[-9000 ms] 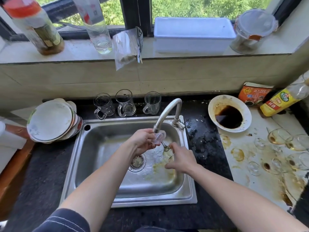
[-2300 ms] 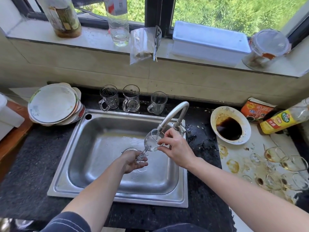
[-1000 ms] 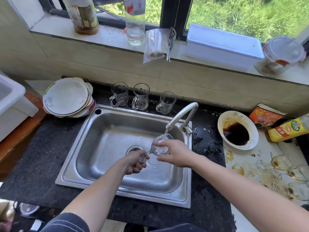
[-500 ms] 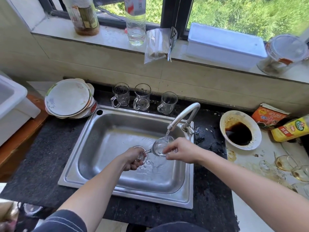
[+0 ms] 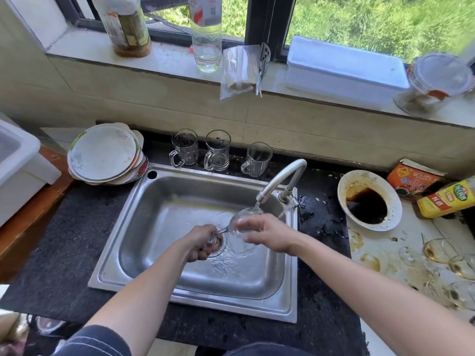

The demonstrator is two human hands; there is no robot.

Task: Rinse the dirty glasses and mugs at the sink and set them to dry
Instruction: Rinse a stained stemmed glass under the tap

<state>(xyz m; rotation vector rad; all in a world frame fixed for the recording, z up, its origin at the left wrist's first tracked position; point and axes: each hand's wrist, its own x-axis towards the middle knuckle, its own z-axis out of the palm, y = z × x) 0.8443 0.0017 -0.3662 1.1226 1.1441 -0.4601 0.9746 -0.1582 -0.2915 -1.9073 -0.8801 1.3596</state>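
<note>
Surrounding the steel sink (image 5: 164, 201), dark speckled counter (image 5: 77, 240) runs below a window (image 5: 372, 21).

One wide-angle camera rides on the person's head, just in front of the sink (image 5: 154, 214) and above it, facing forward and steeply down. The sink lies near, mid-frame; the windowsill (image 5: 167, 64) behind it runs near the top edge, the stacked plates (image 5: 102, 152) sit left of it, the stained worktop (image 5: 372, 253) right of it.
</note>
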